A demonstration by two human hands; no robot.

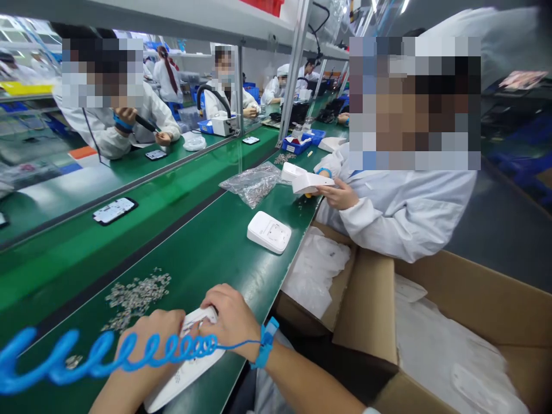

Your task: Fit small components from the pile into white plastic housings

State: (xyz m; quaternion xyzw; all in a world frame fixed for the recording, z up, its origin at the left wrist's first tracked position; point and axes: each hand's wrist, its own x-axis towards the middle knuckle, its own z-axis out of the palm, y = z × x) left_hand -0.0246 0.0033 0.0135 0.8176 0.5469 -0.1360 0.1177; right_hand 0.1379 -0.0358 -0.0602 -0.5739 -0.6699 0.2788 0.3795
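Observation:
A white plastic housing (192, 374) with small holes or fittings lies at the table's near edge, slanting away from me. My left hand (150, 336) is closed on its left side, fingers curled over the edge. My right hand (233, 316) grips its far right end, fingers bent; whether they hold a small part is hidden. A blue wrist strap (265, 343) circles my right wrist. From it a blue coiled cord (146, 351) stretches leftward in front of both hands. Just beyond my left hand is a loose heap of small metal parts (140, 296).
Another white housing (269, 232) lies ahead, near a plastic bag of small parts (254, 183). A co-worker's hand (340, 194) holds a white housing at right. Cardboard boxes (366, 305) stand beside the table. Along the green belt (181, 195) lies a black-framed board (115, 211).

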